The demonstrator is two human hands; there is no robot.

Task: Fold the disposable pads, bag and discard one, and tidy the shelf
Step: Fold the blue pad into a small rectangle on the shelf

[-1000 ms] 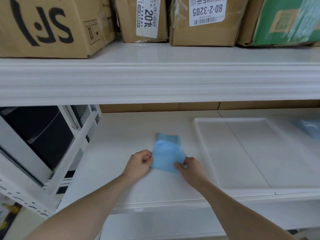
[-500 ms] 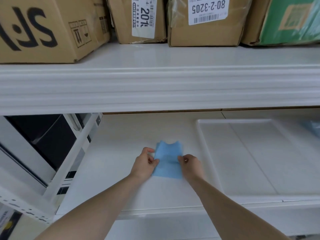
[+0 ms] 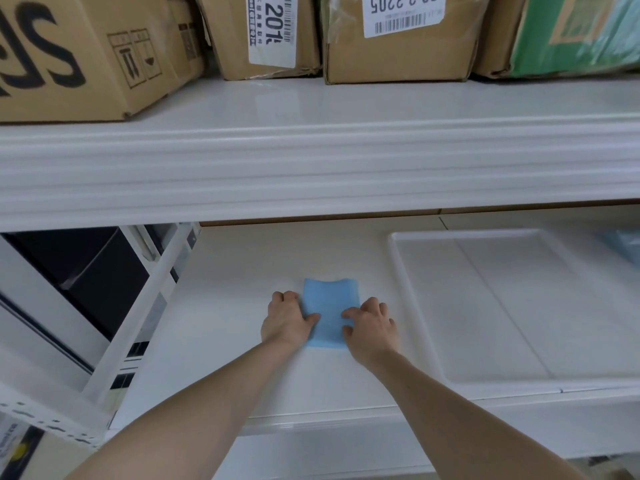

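A small folded blue pad lies flat on the white lower shelf, just left of a white tray. My left hand holds the pad's left edge, thumb on top and fingers curled beside it. My right hand holds the right edge, with bent fingers and thumb resting on the blue surface. Another bit of blue pad shows at the far right edge, mostly cut off.
A shallow white tray sits on the shelf right of the pad. Several cardboard boxes stand on the upper shelf, which overhangs my hands. A white shelf post and dark items are on the left.
The pad has gone from skewed to straight and now lies flatter and narrower. Both hands have closed in on its side edges and the view has tilted down slightly.
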